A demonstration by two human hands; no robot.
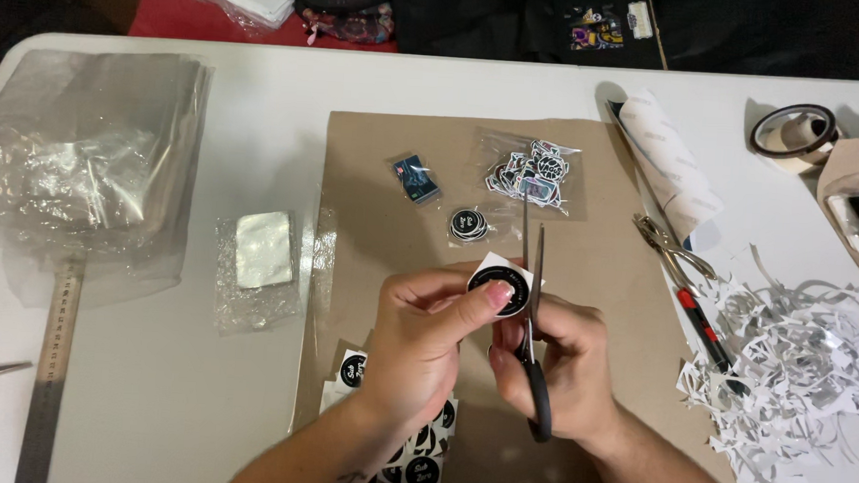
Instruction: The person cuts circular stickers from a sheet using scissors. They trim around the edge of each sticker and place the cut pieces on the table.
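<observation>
Left hand [424,344] pinches the round black sticker [502,285] by thumb and fingers, just left of the scissors [533,316]; right hand [564,376] grips their handles (blades slightly parted, pointing away) at its right edge.

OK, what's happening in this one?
A person is trimming a round black sticker on white backing, pinched in the left hand, with black-handled scissors worked by the right hand, over a brown paper sheet. More uncut black stickers lie below the hands; a pile of white paper trimmings sits to the right.
</observation>
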